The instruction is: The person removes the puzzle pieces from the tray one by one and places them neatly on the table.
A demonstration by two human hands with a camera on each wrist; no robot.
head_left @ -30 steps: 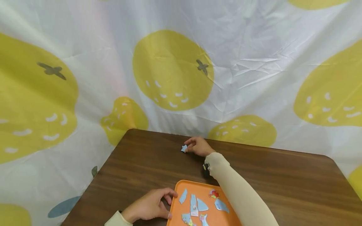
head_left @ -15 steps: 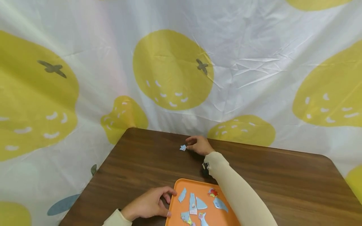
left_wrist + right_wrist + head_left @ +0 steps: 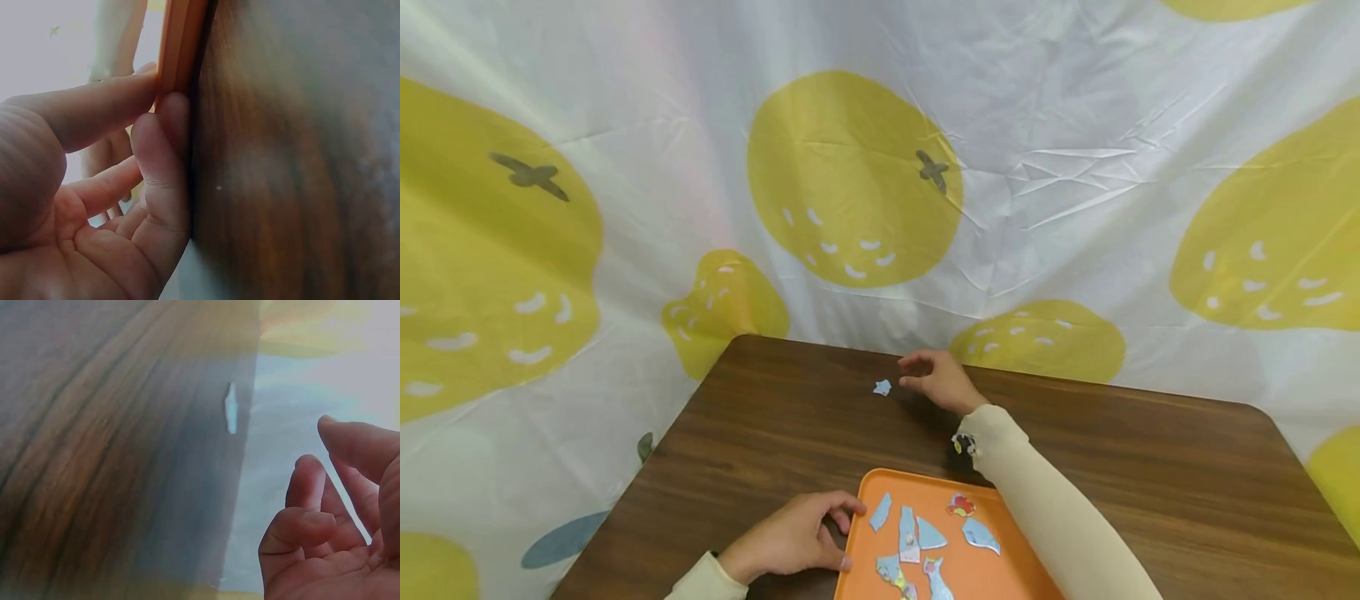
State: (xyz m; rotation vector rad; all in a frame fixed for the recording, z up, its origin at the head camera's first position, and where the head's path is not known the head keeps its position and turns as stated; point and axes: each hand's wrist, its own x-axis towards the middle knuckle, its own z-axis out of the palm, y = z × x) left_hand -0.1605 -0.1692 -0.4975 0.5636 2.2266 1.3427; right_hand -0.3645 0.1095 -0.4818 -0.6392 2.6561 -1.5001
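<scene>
My left hand [image 3: 797,533] holds the left edge of an orange tray [image 3: 1037,575], thumb and fingertips at the rim. The left wrist view shows the thumb tip over the tray's wall [image 3: 178,47] and curled fingers [image 3: 165,162] low beside it. On the far part of the table lies a small pale blue jagged paper-like piece [image 3: 882,387], seen as a thin sliver in the right wrist view. Just right of it, my right hand [image 3: 943,379] hovers with thumb and fingers parted, holding nothing. In the right wrist view this hand [image 3: 350,506] is apart from the piece.
In the tray lie several flat, irregular pieces, including a light blue triangle [image 3: 931,534], a red-patterned piece [image 3: 961,505] and a blue curved piece [image 3: 981,535]. The dark wooden table [image 3: 760,442] meets a white curtain with yellow fruit print [image 3: 853,179] at its far edge.
My right hand has let go of the small blue piece and drawn back to the right, its fingers parting. The piece now lies on the table. My left hand stays at the tray.
</scene>
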